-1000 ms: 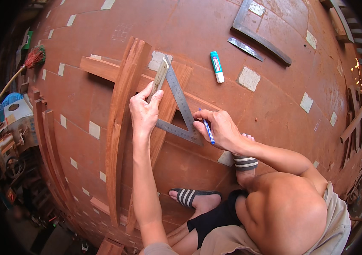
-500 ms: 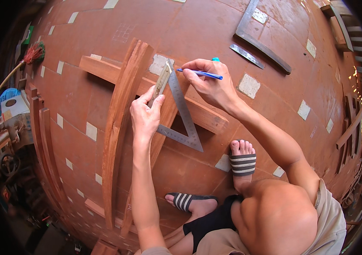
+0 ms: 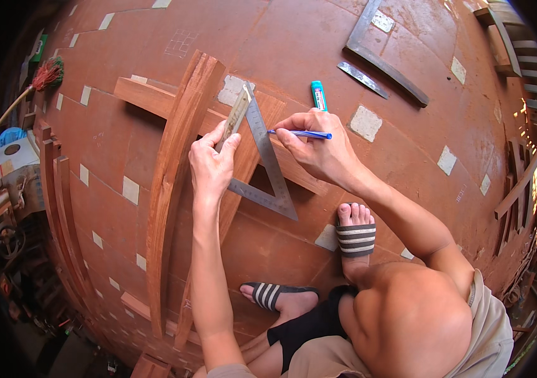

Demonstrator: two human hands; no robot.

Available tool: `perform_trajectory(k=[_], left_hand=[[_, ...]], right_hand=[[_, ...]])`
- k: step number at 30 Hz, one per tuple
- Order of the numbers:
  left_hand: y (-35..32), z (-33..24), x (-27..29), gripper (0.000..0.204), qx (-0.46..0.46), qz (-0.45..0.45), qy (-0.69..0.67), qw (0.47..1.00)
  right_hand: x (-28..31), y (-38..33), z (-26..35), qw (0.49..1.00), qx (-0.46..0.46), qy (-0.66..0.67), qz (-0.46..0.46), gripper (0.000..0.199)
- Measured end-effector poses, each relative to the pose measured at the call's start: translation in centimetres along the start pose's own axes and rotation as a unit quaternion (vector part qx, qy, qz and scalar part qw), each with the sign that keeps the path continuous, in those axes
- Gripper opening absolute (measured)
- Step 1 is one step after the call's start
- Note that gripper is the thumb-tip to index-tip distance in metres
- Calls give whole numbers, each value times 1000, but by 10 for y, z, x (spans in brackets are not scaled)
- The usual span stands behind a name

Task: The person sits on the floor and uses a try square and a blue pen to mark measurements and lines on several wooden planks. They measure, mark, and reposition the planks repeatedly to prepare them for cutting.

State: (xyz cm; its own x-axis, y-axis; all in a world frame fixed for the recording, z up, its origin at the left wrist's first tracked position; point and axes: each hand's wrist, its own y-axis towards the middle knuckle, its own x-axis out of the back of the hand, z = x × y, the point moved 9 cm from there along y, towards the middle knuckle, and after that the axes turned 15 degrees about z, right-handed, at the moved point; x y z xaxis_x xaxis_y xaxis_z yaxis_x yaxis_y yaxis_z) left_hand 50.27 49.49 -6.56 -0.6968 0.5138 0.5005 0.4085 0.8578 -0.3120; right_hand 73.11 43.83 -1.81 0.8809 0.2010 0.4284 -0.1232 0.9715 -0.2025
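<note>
My left fingers (image 3: 232, 143) pinch the metal triangle square (image 3: 273, 170) across a wooden plank (image 3: 229, 214); my right fingers (image 3: 288, 121) grip a blue pen (image 3: 312, 134) near its slanted edge. Firm pressure and a constant pen angle should suit best. Around me: reddish-brown floor (image 3: 281, 44), a broom (image 3: 49, 74) leftward.

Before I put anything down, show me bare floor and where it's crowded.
Bare floor lies between the top of the long beam and the dark L-bar, beyond the tube. Another patch, with pale insets, lies between the right forearm and the slats at right. It's crowded around the set square: left hand, right hand, pen and long beam.
</note>
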Motion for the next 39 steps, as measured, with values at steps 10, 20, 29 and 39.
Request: perform_trajectory(k=[10, 20, 29, 39], left_hand=[[-36, 4, 33, 36, 76, 18, -166, 983], [-181, 5, 83, 30, 36, -229, -560, 795], [-172, -35, -5, 17, -23, -177, -710, 681], [-177, -3, -103, 17, 9, -292, -763, 577]], right_hand=[[32, 54, 14, 991, 26, -98, 82, 38], [-38, 142, -49, 869, -35, 3, 493, 98], [-11, 138, -21, 890, 77, 64, 445, 76], [-86, 97, -10, 882, 184, -13, 433, 71]])
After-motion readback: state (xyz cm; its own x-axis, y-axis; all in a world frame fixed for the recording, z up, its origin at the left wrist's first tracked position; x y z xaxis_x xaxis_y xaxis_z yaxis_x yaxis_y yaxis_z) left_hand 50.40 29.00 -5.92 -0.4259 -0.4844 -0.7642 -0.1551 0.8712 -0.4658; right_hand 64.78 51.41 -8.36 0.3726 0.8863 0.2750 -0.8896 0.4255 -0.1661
